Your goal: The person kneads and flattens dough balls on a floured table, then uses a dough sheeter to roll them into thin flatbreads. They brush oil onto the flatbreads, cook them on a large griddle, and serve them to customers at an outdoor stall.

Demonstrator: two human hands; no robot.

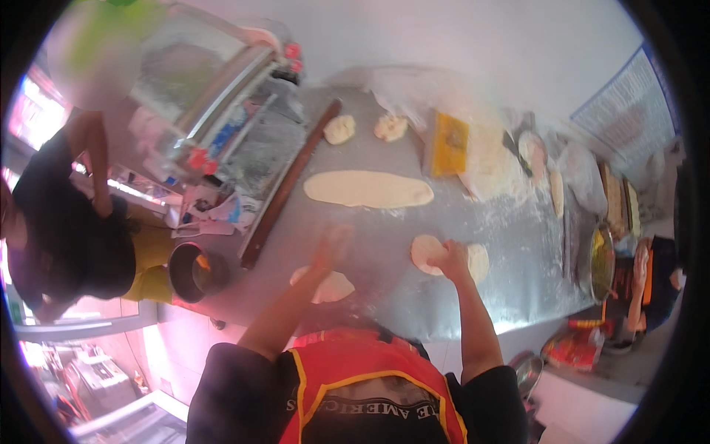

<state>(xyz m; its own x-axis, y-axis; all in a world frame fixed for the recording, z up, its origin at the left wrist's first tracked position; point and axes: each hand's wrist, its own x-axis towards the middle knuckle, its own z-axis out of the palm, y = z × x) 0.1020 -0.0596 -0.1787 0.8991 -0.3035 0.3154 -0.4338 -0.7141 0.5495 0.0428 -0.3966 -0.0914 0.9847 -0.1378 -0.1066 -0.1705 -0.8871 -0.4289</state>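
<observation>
My right hand [452, 260] grips the edge of a round dough piece [426, 254] on the metal worktable [383, 299]. A second pale dough piece [478, 263] lies just right of that hand, partly covered by it. My left hand [334, 244] is blurred by motion above the table, with nothing visible in it. Under my left forearm rests another dough piece [335, 287], partly hidden by the arm. Farther off, a long flattened strip of dough [369, 189] lies crosswise. Two rough dough lumps [339, 130] sit behind the strip.
A long wooden rolling pin [291, 186] lies slanted at left, beside a dough-sheeting machine [222, 105]. A metal pot [191, 272] stands at the left edge. Toward the back right are a yellow scraper [450, 144] and plastic sheeting [491, 161]. People stand at left [77, 222] and right [654, 283].
</observation>
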